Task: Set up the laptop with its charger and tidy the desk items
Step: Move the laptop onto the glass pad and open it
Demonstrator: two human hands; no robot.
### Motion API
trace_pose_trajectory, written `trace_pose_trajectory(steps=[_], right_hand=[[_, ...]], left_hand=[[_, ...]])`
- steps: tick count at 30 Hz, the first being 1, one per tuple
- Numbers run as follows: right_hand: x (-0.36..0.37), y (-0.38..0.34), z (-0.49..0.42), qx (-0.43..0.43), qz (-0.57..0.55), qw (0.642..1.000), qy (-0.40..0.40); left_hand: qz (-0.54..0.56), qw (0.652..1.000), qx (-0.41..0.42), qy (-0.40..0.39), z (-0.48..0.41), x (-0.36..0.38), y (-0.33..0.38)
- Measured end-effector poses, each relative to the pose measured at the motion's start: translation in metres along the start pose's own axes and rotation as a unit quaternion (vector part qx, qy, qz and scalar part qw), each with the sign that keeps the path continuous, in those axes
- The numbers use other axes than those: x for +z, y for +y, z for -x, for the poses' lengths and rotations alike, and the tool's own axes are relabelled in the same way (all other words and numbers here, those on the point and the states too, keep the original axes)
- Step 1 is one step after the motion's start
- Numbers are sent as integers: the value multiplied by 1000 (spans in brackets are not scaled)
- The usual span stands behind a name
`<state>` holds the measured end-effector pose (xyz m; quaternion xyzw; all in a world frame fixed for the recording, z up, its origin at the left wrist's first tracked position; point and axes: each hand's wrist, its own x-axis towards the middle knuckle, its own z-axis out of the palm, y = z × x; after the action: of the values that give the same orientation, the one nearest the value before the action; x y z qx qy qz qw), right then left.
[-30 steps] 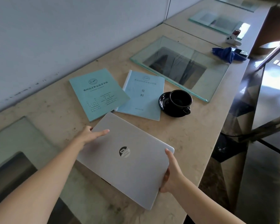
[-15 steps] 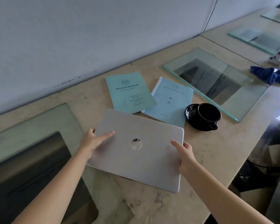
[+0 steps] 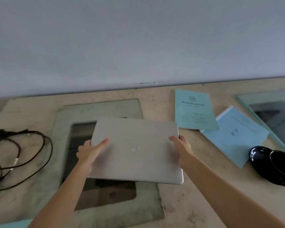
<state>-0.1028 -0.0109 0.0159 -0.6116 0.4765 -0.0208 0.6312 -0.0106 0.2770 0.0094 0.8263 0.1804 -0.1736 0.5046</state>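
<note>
Grip: left hand, right hand clamp laptop | shifted left over glass panel

A plain pale grey wall rises straight behind a beige stone counter. Glass panes lie set into the counter, below the wall.

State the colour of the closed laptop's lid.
Silver-grey, with a round logo at its centre; the laptop shows in the head view.

We count one laptop, two booklets, one cable, one cup, two glass panes, two hands.
</note>
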Motion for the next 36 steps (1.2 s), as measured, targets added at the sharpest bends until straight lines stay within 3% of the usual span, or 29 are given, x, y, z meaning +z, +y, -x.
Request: trace_pose_trajectory(steps=[5, 9, 19, 36], right_hand=[[60, 20, 23, -8, 61, 998, -33], [96, 38, 35, -9, 128, 991, -46], [132, 52, 39, -45, 256, 965, -39], [127, 49, 26, -31, 310, 950, -36]], left_hand=[[40, 998, -10, 53, 4, -52, -42], [7, 995, -20, 101, 4, -78, -77], [-27, 986, -36, 159, -9, -92, -113], [-69, 992, -43, 97, -28, -75, -120]])
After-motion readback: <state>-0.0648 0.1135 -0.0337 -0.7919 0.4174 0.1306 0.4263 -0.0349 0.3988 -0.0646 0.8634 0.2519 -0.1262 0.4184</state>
